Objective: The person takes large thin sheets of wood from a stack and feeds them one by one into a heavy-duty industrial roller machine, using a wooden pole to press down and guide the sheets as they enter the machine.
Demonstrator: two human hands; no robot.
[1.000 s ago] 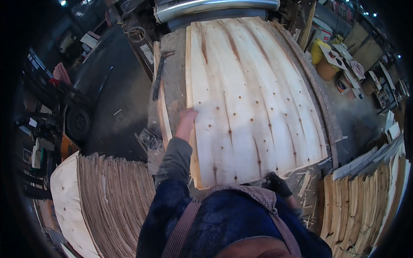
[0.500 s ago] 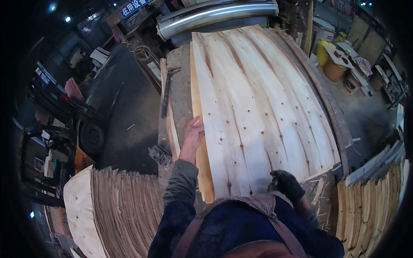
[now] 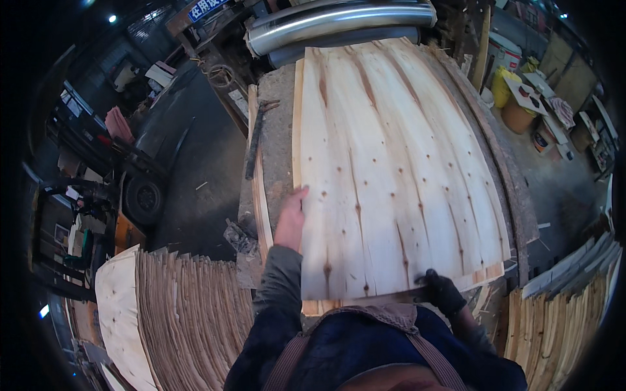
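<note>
The veneer sheet (image 3: 385, 215), pale with brown streaks and small dark knots, lies in the middle of the head view, on the worktable (image 3: 277, 137), its far end toward the metal rollers (image 3: 345, 26) and its near edge just in front of the person's apron (image 3: 385, 313). Another pale layer (image 3: 319, 307) shows from beneath it along the near side.

The left hand (image 3: 290, 221) is bare and sits at the sheet's left edge, well toward the near end. Its arm reaches up and forward from the lower edge, the grey cuff (image 3: 277, 277) close to the wrist, the back of the hand upward and the fingers pointing away from the body. The tip of a digit meets the edge; the other fingers are partly hidden, so I cannot tell how far the hand is closed or whether it pinches the sheet.

The right hand (image 3: 443, 292), in a dark glove, is at the near edge, right of the middle. Its forearm angles in from the lower right, with the wrist bare, and the fingers bend leftward over or against the edge. Whether they grip it I cannot tell.

Left of the sheet, a dark bar-like tool (image 3: 255, 143) lies along the table's side. Stacked veneers (image 3: 189, 319) stand at lower left, and another stack (image 3: 554, 326) stands at lower right.
</note>
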